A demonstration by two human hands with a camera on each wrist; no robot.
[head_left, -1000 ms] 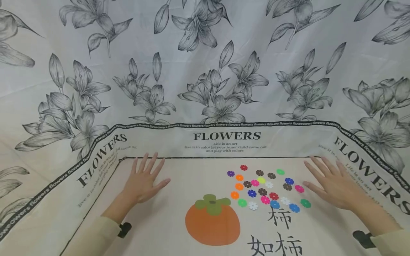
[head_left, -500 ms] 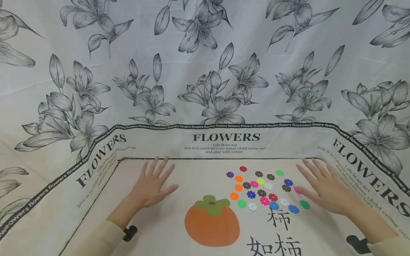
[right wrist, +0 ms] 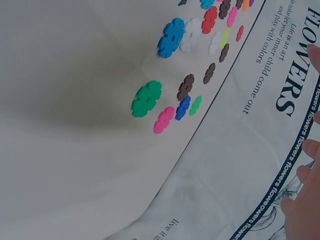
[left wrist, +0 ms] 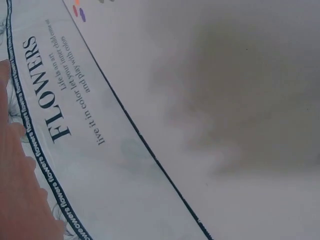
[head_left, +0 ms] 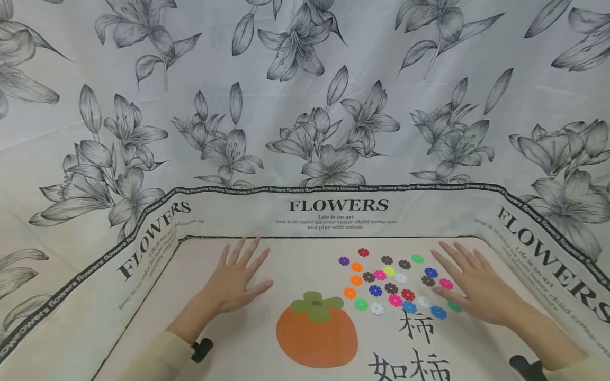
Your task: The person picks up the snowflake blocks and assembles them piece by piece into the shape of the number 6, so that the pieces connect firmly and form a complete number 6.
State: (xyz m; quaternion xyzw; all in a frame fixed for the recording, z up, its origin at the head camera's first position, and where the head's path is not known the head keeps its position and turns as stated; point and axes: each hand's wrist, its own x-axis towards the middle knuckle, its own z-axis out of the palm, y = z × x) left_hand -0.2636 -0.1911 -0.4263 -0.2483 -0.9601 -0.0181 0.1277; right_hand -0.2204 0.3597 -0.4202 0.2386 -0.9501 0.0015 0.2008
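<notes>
In the head view, the left hand [head_left: 240, 280] hung left of centre with its back uppermost, its fingers straight, spread and gripping nothing. The right hand [head_left: 476, 286] was at the right, its fingers likewise extended, fanned and free of any hold.

Coloured flower-shaped discs [head_left: 391, 288] lay scattered right of centre on a pale cloth [head_left: 243, 338], above black characters [head_left: 416, 325] and to the upper right of a printed persimmon [head_left: 316, 338]. From the head, the right hand covered much of a dark green disc [right wrist: 146, 99], its thumb tip appearing just beside a pink disc [head_left: 446, 283]. The right wrist view showed both discs whole near the middle of its frame, well apart from the hand at the right edge.

The left wrist view caught only a few discs, cut off at the upper left, and part of the hand along the left edge; finger shape could not be told there. Only the head view showed the persimmon, the sleeves [head_left: 162, 354] and the lily-patterned backdrop [head_left: 214, 53] spread across the top.
</notes>
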